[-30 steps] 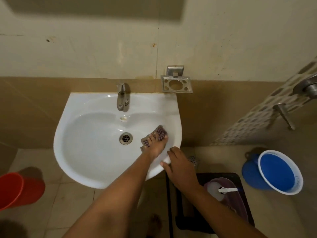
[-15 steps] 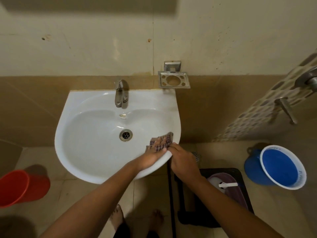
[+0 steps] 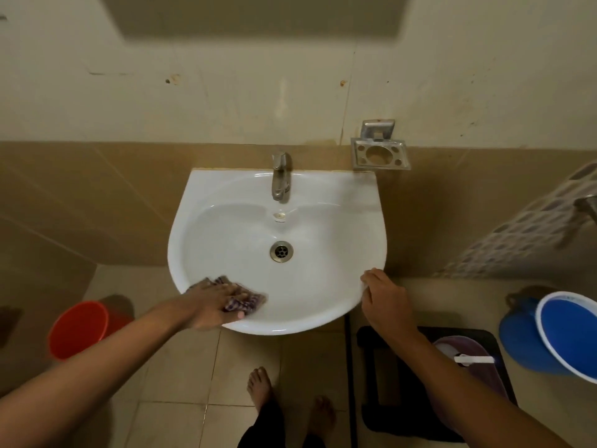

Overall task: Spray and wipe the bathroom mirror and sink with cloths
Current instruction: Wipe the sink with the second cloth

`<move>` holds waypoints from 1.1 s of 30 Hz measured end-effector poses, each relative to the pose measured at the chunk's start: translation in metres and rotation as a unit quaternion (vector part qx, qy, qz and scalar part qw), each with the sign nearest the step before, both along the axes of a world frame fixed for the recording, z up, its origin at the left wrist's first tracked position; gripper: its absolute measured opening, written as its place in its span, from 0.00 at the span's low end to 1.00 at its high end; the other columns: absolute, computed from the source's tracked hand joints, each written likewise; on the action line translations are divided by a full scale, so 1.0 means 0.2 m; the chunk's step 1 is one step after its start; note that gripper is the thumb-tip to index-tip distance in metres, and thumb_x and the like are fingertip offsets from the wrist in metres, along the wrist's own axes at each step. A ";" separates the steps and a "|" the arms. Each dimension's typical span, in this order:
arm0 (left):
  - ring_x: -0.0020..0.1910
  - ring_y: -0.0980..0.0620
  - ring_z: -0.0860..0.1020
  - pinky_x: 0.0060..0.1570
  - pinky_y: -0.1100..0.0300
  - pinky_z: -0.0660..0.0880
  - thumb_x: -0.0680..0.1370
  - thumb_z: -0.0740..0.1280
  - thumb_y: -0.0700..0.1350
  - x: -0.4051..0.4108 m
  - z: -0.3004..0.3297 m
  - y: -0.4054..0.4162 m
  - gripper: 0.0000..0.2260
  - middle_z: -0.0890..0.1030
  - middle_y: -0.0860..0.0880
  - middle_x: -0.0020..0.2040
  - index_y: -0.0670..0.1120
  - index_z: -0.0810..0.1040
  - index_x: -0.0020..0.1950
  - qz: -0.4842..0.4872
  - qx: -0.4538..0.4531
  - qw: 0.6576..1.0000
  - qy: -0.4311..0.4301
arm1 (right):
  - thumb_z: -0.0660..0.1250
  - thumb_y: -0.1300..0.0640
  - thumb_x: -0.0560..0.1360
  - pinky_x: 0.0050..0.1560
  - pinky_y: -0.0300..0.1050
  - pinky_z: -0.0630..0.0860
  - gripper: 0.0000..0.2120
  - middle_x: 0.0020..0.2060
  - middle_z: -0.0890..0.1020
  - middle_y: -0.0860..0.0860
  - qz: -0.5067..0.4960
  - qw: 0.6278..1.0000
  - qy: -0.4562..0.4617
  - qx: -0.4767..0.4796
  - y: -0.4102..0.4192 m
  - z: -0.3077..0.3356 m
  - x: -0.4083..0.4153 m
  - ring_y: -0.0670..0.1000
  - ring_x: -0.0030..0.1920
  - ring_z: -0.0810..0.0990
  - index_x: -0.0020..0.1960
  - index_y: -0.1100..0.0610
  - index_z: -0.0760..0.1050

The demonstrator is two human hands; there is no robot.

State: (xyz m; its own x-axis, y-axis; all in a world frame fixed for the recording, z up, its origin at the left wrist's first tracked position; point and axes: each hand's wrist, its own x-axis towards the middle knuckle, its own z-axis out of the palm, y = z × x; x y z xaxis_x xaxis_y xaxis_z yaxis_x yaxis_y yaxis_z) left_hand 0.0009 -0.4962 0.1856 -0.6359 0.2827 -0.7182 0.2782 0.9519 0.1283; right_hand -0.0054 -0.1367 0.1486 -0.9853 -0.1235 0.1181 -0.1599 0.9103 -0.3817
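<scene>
Left hand wiping the sink's front-left rim with a checked cloth, right hand braced on the right rim.

The left hand (image 3: 211, 305) lies flat, fingers spread, pressing the checked cloth (image 3: 245, 302) against the near-left inner edge of the white sink (image 3: 323, 286); its grip is open, pushing rather than clutching. The right hand (image 3: 386, 299) curls its fingers over the sink's right rim, holding the edge. The drain (image 3: 281, 251) sits mid-basin, the metal tap (image 3: 279, 181) behind it, and a metal soap holder (image 3: 380, 154) on the wall at the sink's back-right corner. On the tiled floor, a red bucket (image 3: 79, 329) stands left, a blue bucket (image 3: 549, 337) right, and bare feet (image 3: 260, 386) below the sink.
</scene>
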 end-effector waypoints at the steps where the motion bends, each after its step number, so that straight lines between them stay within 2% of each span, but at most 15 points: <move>1: 0.80 0.50 0.48 0.77 0.48 0.42 0.78 0.44 0.70 -0.04 -0.02 -0.07 0.29 0.52 0.53 0.81 0.64 0.44 0.78 -0.006 -0.044 0.999 0.031 | 0.68 0.67 0.72 0.34 0.52 0.82 0.09 0.52 0.83 0.55 -0.006 1.000 0.001 0.007 -0.01 0.00 0.00 0.57 0.38 0.84 0.52 0.62 0.81; 4: 0.81 0.49 0.43 0.77 0.45 0.36 0.81 0.46 0.65 -0.16 -0.10 -0.22 0.32 0.46 0.48 0.82 0.51 0.47 0.81 0.008 -0.154 0.984 0.091 | 0.71 0.69 0.69 0.30 0.46 0.79 0.09 0.50 0.84 0.55 -0.018 1.000 0.012 0.022 -0.04 0.01 0.01 0.56 0.33 0.82 0.49 0.62 0.82; 9: 0.80 0.50 0.39 0.76 0.45 0.34 0.82 0.44 0.62 -0.37 -0.22 -0.30 0.33 0.41 0.48 0.82 0.47 0.42 0.81 0.024 -0.225 0.955 0.190 | 0.69 0.69 0.70 0.27 0.46 0.77 0.07 0.47 0.82 0.53 -0.033 0.998 -0.013 0.050 -0.09 0.01 0.01 0.55 0.30 0.80 0.45 0.61 0.79; 11: 0.80 0.49 0.38 0.72 0.45 0.27 0.82 0.43 0.60 -0.42 -0.25 -0.31 0.32 0.40 0.47 0.82 0.45 0.41 0.81 0.022 -0.226 0.944 0.238 | 0.68 0.67 0.71 0.29 0.45 0.77 0.06 0.49 0.82 0.52 -0.059 0.995 -0.035 0.065 -0.12 0.03 0.01 0.55 0.31 0.81 0.46 0.60 0.79; 13: 0.80 0.48 0.38 0.64 0.45 0.19 0.82 0.44 0.59 -0.46 -0.30 -0.30 0.32 0.39 0.45 0.81 0.44 0.40 0.81 0.023 -0.216 0.941 0.258 | 0.66 0.65 0.73 0.31 0.45 0.77 0.06 0.51 0.82 0.52 -0.081 0.993 -0.053 0.075 -0.14 0.05 0.01 0.56 0.33 0.82 0.47 0.59 0.80; 15: 0.80 0.46 0.37 0.62 0.46 0.18 0.82 0.44 0.58 -0.48 -0.35 -0.26 0.32 0.38 0.43 0.81 0.42 0.38 0.80 0.035 -0.198 0.944 0.261 | 0.65 0.63 0.74 0.34 0.46 0.78 0.08 0.54 0.81 0.51 -0.099 0.989 -0.067 0.085 -0.17 0.06 0.00 0.56 0.37 0.83 0.50 0.58 0.80; 19: 0.80 0.42 0.38 0.72 0.43 0.28 0.82 0.45 0.59 -0.44 -0.46 -0.14 0.34 0.37 0.39 0.80 0.41 0.38 0.80 0.104 -0.117 0.959 0.236 | 0.65 0.62 0.74 0.38 0.50 0.80 0.11 0.58 0.80 0.51 -0.117 0.986 -0.076 0.095 -0.21 0.09 0.01 0.57 0.40 0.84 0.54 0.56 0.81; 21: 0.80 0.40 0.39 0.73 0.42 0.31 0.82 0.44 0.61 -0.38 -0.52 -0.08 0.35 0.39 0.38 0.80 0.41 0.39 0.80 0.118 -0.073 0.967 0.214 | 0.66 0.62 0.74 0.39 0.49 0.80 0.12 0.59 0.80 0.51 -0.124 0.984 -0.077 0.098 -0.23 0.10 0.01 0.58 0.42 0.84 0.56 0.57 0.81; 25: 0.80 0.38 0.41 0.63 0.45 0.18 0.73 0.35 0.67 -0.25 -0.58 0.12 0.43 0.41 0.36 0.80 0.42 0.42 0.81 0.180 -0.005 0.967 0.179 | 0.65 0.60 0.75 0.43 0.52 0.80 0.13 0.63 0.78 0.51 -0.126 0.983 -0.092 0.092 -0.22 0.09 0.00 0.58 0.45 0.84 0.59 0.56 0.79; 26: 0.80 0.38 0.40 0.64 0.44 0.20 0.75 0.37 0.67 -0.23 -0.58 0.19 0.41 0.40 0.37 0.80 0.42 0.41 0.81 0.196 -0.005 0.967 0.164 | 0.64 0.60 0.75 0.43 0.52 0.81 0.13 0.63 0.78 0.51 -0.124 0.983 -0.096 0.091 -0.22 0.09 0.00 0.57 0.45 0.84 0.59 0.56 0.79; 28: 0.79 0.38 0.38 0.72 0.41 0.30 0.81 0.45 0.65 -0.23 -0.62 0.34 0.37 0.38 0.37 0.80 0.43 0.40 0.81 0.222 -0.007 0.968 0.115 | 0.64 0.59 0.76 0.42 0.52 0.81 0.12 0.63 0.78 0.51 -0.118 0.984 -0.096 0.089 -0.21 0.08 0.00 0.57 0.44 0.84 0.58 0.56 0.79; 30: 0.80 0.38 0.40 0.74 0.38 0.36 0.81 0.49 0.64 -0.25 -0.62 0.49 0.37 0.40 0.37 0.80 0.43 0.42 0.81 0.266 0.007 0.958 0.108 | 0.65 0.59 0.75 0.38 0.52 0.81 0.11 0.61 0.79 0.52 -0.110 0.986 -0.092 0.089 -0.19 0.06 0.00 0.58 0.41 0.84 0.56 0.57 0.80; 31: 0.80 0.38 0.44 0.75 0.37 0.40 0.81 0.49 0.64 -0.27 -0.62 0.56 0.37 0.43 0.37 0.81 0.42 0.44 0.81 0.298 0.027 0.948 0.109 | 0.66 0.60 0.75 0.35 0.52 0.81 0.10 0.60 0.80 0.52 -0.103 0.987 -0.086 0.090 -0.18 0.06 0.00 0.58 0.39 0.84 0.54 0.57 0.80; 32: 0.80 0.38 0.52 0.75 0.36 0.49 0.81 0.48 0.65 -0.31 -0.63 0.63 0.37 0.51 0.36 0.80 0.40 0.48 0.80 0.337 0.053 0.934 0.112 | 0.66 0.60 0.74 0.33 0.52 0.80 0.08 0.59 0.80 0.52 -0.093 0.989 -0.076 0.090 -0.17 0.05 0.00 0.58 0.37 0.84 0.52 0.57 0.81; 33: 0.75 0.38 0.66 0.70 0.36 0.63 0.80 0.45 0.65 -0.37 -0.62 0.71 0.37 0.66 0.36 0.76 0.37 0.58 0.76 0.363 0.049 0.920 0.143 | 0.66 0.59 0.73 0.30 0.50 0.80 0.08 0.58 0.81 0.52 -0.080 0.991 -0.065 0.089 -0.15 0.05 0.00 0.57 0.35 0.84 0.50 0.57 0.81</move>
State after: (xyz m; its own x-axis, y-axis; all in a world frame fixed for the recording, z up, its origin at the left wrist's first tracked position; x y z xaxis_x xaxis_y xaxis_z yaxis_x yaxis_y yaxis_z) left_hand -0.0738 -0.3540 0.0609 -0.8412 -0.2359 -0.4865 -0.3899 0.8881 0.2436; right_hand -0.0063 -0.1663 0.1578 -0.9994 0.0284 -0.0199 0.0321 0.9748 -0.2206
